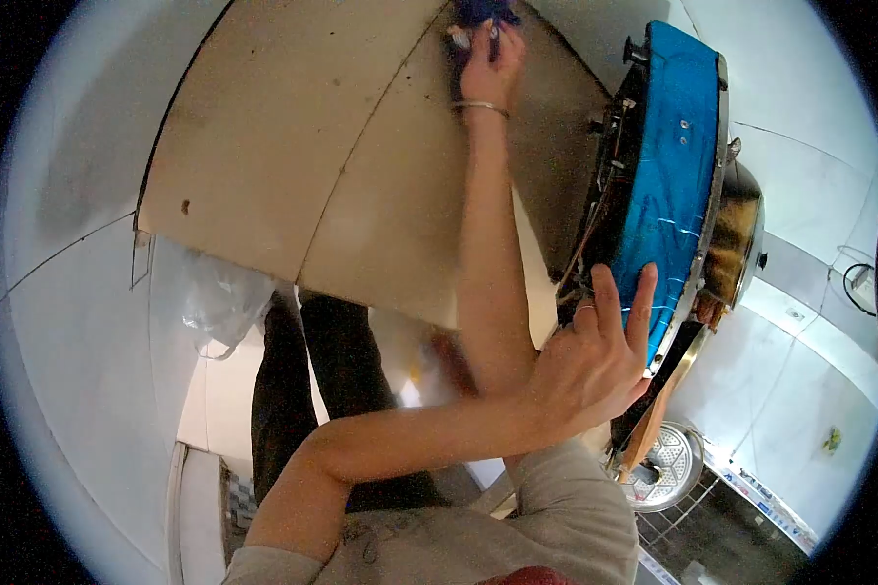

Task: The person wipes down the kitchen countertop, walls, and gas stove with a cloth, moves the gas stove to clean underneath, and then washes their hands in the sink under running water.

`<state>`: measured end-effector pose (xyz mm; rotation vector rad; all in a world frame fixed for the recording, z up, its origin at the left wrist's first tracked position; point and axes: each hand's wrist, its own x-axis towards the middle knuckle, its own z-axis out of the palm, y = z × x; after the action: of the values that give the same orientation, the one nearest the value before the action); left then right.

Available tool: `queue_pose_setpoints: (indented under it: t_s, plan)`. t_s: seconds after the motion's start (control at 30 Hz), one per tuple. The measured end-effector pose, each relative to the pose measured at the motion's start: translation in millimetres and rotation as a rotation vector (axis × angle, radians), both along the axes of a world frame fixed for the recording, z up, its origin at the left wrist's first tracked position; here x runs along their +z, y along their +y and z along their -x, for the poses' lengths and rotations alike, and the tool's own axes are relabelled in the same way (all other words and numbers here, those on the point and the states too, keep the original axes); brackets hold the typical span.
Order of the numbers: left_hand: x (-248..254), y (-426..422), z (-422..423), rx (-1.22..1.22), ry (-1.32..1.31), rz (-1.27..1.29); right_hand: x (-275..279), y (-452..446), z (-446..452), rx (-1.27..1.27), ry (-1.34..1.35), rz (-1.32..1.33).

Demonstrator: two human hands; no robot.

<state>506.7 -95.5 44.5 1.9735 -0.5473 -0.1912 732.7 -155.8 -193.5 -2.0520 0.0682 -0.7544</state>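
My left hand (595,366) reaches across over my right arm to the near end of a tilted-up appliance (675,166), which looks like a gas stove with a shiny blue panel and short black feet. Two fingers lie stretched along the blue panel, another with a ring is bent, and the thumb is at the lower corner. At the far end of the tan countertop (293,146), my right hand (495,68), with a bracelet at the wrist, presses a dark purple cloth (478,15) on the surface. The cloth is partly cut off by the frame's top edge.
A round metal pot (737,239) stands behind the blue panel. Below it are a wooden handle (651,434) and a perforated steel disc (668,463) by a dark rack. A clear plastic bag (224,297) hangs under the counter's left edge. White tiled walls (800,166) enclose the corner.
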Motion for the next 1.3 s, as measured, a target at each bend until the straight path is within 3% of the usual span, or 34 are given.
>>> queue_pose_setpoints:
  t_s: [0.03, 0.13, 0.17, 0.2, 0.27, 0.3, 0.37, 0.43, 0.47, 0.57, 0.67, 0.73, 0.8, 0.87, 0.93, 0.97, 1.03, 1.13, 1.2, 1.23, 1.3]
  plan:
    - [0.9, -0.4, -1.1, -0.018, 0.002, -0.007, 9.4, 6.6, -2.8, 0.215, 0.181, -0.509]
    - [1.1, -4.4, 1.3, 0.044, 0.003, 0.046, 38.0, 19.7, 7.2, 0.245, 0.074, -0.66]
    - [2.4, -4.9, 1.4, 0.042, -0.013, 0.033, 54.0, 13.2, 11.2, 0.247, 0.029, -0.541]
    - [4.4, -5.7, 2.0, 0.022, 0.052, 0.052, 28.8, -14.4, -6.0, 0.222, -0.21, -0.369]
    - [8.0, -3.7, -0.4, -0.005, 0.103, 0.065, 43.6, -55.6, 6.3, -0.009, -0.048, -0.125]
    - [8.9, 1.1, -3.7, 0.003, -0.006, -0.001, 54.6, -68.4, 4.5, -0.234, -0.21, 0.292]
    - [10.9, 5.3, -9.4, 0.013, -0.13, -0.077, 53.1, -102.7, 14.9, -0.363, 0.07, 0.33]
    - [10.7, 10.6, -11.5, -0.032, -0.154, -0.083, 1.5, -138.0, 15.5, -0.478, 0.149, 0.384]
    - [10.5, 10.4, -11.2, -0.034, -0.163, -0.09, -3.4, -136.3, 12.3, -0.592, 0.247, 0.45]
    - [9.3, 3.9, -5.8, -0.005, -0.144, -0.095, -3.0, -135.2, -15.7, -0.626, 0.417, 0.524]
    - [5.3, -0.2, -5.1, -0.008, 0.018, 0.038, 14.5, -78.1, -41.3, -0.764, 0.45, 0.563]
    - [5.5, 2.2, -7.3, -0.014, -0.05, -0.01, 4.4, -55.4, -46.0, -0.567, 0.263, 0.632]
    - [5.4, -0.4, -5.3, -0.015, -0.025, -0.001, -18.0, -21.1, -63.0, -0.407, 0.097, 0.534]
    - [6.9, -3.8, -5.6, -0.013, -0.01, 0.012, 8.9, 36.3, -57.5, -0.195, 0.046, 0.515]
    - [9.9, -3.4, -6.0, -0.04, 0.012, -0.014, 3.2, 71.0, -73.5, 0.036, -0.011, 0.203]
    - [11.0, -3.6, -4.9, -0.046, 0.014, -0.021, 7.2, 80.5, -70.7, 0.03, -0.009, 0.196]
    - [12.5, -3.4, -4.7, -0.002, -0.004, -0.031, 21.6, 92.9, -65.7, 0.291, 0.112, -0.652]
    - [14.4, -4.3, -3.4, 0.027, -0.005, -0.036, 63.5, 55.5, -23.5, 0.192, 0.019, -0.489]
    - [16.3, -1.0, -5.2, 0.004, 0.064, 0.008, 53.2, -3.5, -12.7, 0.154, -0.12, -0.362]
    - [16.0, 2.4, -7.7, 0.005, -0.005, -0.032, 46.1, -32.6, -5.9, 0.185, -0.196, -0.513]
    - [14.6, 5.8, -9.9, 0.004, -0.071, -0.068, 41.9, -103.6, 14.6, -0.203, -0.013, 0.044]
